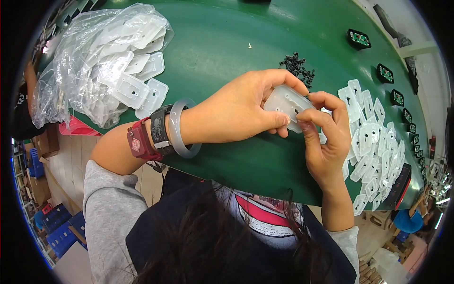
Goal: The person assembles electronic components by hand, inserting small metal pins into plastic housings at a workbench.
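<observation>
Green table (213,52): one black-parts heap (295,66), one translucent cover (283,102) between two hands (248,106) (328,137)

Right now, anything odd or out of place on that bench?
Mainly a small pale scrap: it lies alone on the green table, apart from the black parts and the right-hand pile of covers; can't tell what it is. At left, covers look slightly spilled from the clear bag.

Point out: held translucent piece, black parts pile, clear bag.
Held translucent piece (283,102): head view, its broad face.
Black parts pile (296,67): head view, pile's middle.
Clear bag (65,78): head view, crumpled left wall.
</observation>
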Available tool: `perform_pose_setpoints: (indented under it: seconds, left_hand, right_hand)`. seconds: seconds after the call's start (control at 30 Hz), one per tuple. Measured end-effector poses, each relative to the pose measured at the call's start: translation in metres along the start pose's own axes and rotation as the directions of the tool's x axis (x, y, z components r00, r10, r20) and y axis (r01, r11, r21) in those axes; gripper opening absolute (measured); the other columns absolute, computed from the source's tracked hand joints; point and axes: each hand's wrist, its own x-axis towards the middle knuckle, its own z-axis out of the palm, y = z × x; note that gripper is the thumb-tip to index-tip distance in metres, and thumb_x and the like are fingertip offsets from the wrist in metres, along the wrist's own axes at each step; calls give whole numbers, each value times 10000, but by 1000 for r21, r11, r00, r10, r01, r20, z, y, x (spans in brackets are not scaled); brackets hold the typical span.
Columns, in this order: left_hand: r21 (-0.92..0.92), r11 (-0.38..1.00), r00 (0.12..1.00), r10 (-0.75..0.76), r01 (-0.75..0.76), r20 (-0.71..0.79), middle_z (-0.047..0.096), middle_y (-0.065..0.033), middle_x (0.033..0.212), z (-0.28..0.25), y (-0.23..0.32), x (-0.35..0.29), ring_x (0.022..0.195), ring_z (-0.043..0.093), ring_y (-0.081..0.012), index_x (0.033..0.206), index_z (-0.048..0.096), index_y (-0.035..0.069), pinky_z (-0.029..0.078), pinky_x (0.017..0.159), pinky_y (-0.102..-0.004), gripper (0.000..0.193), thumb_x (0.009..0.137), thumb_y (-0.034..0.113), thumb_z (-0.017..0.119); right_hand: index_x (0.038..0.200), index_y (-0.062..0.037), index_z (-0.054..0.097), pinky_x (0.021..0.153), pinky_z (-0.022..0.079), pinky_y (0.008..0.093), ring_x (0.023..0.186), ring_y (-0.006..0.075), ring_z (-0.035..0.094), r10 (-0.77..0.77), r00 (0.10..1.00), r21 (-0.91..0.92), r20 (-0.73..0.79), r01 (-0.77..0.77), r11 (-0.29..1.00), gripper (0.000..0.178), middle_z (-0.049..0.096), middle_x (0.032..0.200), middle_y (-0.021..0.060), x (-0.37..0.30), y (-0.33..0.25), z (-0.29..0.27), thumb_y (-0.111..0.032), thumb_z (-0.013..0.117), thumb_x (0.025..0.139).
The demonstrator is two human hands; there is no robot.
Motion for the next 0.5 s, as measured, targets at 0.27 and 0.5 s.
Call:
perform_pose_setpoints:
  seconds: [0.27, 0.5]
  left_hand:
    - [38, 999, 1000, 18, -17, -14, 613, -74, 900, 1, -1, 1, 732, 641, -114, 1235, 480, 10, 511, 626, -170, 441, 817, -101, 568]
    - [56, 998, 998, 43, -41, -36, 619, -78, 902, 5, 1, -2, 717, 635, -123, 1222, 495, 14, 511, 624, -187, 437, 807, -103, 567]
  right_hand:
    - [950, -24, 639, 755, 467, 283, 937, 225, 527, 30, 999, -3, 39, -30, 1000, 185, 530, 1121, 121, -3, 3, 0, 32, 641, 773]
    - [1038, 7, 573, 765, 456, 262, 935, 170, 517, 411, 910, 509, 54, -379, 773, 223, 537, 1069, 112, 2, -11, 2, -17, 620, 821]
